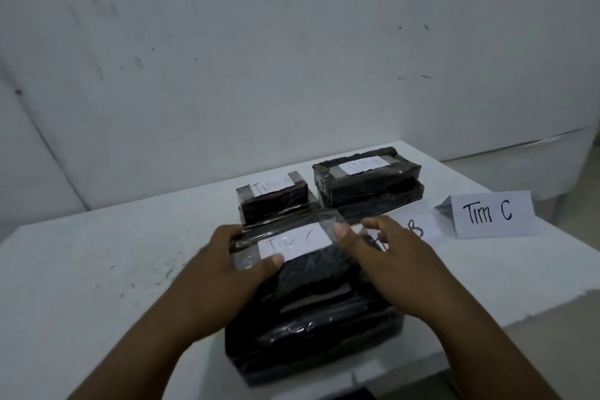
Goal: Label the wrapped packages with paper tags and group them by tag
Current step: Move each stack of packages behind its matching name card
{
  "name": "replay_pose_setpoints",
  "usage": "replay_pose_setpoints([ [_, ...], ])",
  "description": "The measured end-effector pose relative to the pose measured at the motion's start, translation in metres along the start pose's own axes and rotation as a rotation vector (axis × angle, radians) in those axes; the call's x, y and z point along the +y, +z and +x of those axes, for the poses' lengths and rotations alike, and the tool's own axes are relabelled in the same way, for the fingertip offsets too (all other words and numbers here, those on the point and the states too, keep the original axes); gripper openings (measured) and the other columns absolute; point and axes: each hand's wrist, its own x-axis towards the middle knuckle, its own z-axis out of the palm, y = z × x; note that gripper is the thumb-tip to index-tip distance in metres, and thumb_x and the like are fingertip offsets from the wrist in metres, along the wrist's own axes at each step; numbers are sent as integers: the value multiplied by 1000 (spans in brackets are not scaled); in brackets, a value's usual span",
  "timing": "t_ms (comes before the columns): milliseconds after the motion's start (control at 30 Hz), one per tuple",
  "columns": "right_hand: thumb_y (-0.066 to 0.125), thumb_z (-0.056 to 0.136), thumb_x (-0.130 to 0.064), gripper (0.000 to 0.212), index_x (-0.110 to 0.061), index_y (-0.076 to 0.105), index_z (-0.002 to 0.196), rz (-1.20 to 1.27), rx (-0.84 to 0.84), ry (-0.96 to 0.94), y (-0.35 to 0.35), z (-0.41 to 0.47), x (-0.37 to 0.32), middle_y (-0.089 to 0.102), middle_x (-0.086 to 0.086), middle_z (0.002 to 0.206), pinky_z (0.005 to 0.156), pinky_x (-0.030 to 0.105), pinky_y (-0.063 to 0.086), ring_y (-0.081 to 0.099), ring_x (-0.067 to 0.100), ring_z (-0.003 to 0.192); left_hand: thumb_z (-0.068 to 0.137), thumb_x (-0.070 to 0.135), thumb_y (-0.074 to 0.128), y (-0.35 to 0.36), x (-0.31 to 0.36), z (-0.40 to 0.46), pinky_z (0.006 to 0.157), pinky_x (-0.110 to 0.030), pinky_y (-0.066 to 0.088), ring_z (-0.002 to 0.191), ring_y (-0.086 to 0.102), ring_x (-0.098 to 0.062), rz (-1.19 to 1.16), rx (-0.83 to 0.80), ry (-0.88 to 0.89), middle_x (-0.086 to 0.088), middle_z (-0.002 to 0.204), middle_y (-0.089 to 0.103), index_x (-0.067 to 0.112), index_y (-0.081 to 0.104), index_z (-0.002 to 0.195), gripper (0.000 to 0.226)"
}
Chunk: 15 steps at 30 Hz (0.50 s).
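Observation:
A large black wrapped package (311,328) lies at the near edge of the white table (97,269). On its top sits a white paper tag (295,242) reading "Tim C" under clear tape. My left hand (233,263) grips the package's left end with its thumb on the tag's lower left corner. My right hand (383,253) holds the right end, thumb pressing the tape beside the tag. Behind stand a small black package tagged "Tim A" (272,201) and a larger stack tagged "Tim B" (367,182).
A folded paper sign reading "Tim C" (487,214) stands at the right of the table. Another sign ending in "B" (415,227) is partly hidden behind my right hand. A white wall rises close behind the table. The table's right edge drops off near the signs.

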Motion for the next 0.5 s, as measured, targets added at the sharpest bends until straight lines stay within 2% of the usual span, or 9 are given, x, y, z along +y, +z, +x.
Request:
replay_pose_setpoints([
  [67, 50, 77, -85, 71, -34, 58, 125, 5, -7, 13, 10, -8, 1, 65, -8, 121, 74, 24, 43, 60, 5, 100, 82, 62, 70, 8, -11, -9, 82, -24, 45, 105, 60, -9, -43, -7, -23, 17, 125, 53, 44, 28, 150, 82],
  [133, 53, 82, -78, 58, -33, 60, 116, 10, 23, 32, 15, -15, 1, 66, -10, 110, 69, 24, 42, 59, 4, 91, 82, 61, 71, 13, -18, -16, 97, -31, 45, 117, 58, -14, -99, 10, -27, 12, 138, 53, 42, 14, 158, 97],
  [200, 56, 86, -72, 56, -30, 57, 124, 18, 48, 73, 15, -22, -2, 61, -9, 111, 74, 30, 42, 57, 11, 95, 82, 60, 72, 16, -21, -23, 109, -36, 43, 123, 55, -16, -176, 33, -46, 5, 153, 48, 38, 1, 160, 108],
  [267, 57, 87, -70, 66, -25, 52, 134, 17, 61, 119, 15, -27, -4, 58, -2, 119, 82, 32, 40, 54, 17, 101, 82, 66, 69, 18, -25, -28, 112, -42, 42, 123, 55, -19, -253, 33, -111, -2, 159, 43, 37, 0, 159, 107],
  [333, 55, 84, -76, 86, -17, 44, 145, 3, 68, 168, 17, -31, -4, 57, 7, 139, 92, 36, 43, 56, 27, 118, 77, 79, 64, 17, -33, -30, 106, -46, 49, 122, 59, -24, -316, -24, -205, -8, 153, 49, 36, 11, 158, 106],
  [367, 53, 82, -79, 93, -14, 41, 148, -2, 66, 191, 19, -32, -4, 55, 9, 145, 97, 38, 44, 55, 30, 126, 73, 84, 61, 16, -37, -31, 97, -46, 54, 118, 63, -24, -341, -71, -247, -8, 146, 55, 31, 21, 155, 106],
  [433, 51, 78, -83, 100, -12, 42, 147, -6, 72, 216, 23, -34, -5, 55, 12, 145, 102, 40, 45, 54, 31, 128, 72, 88, 59, 15, -42, -34, 84, -40, 56, 109, 67, -21, -390, -156, -272, -3, 129, 67, 24, 48, 142, 96],
  [500, 52, 75, -85, 99, -12, 48, 142, -9, 79, 227, 25, -38, -7, 60, 11, 138, 97, 39, 47, 58, 30, 123, 77, 82, 60, 14, -46, -36, 93, -43, 55, 109, 68, -20, -436, -169, -251, 2, 122, 71, 28, 60, 131, 76],
])
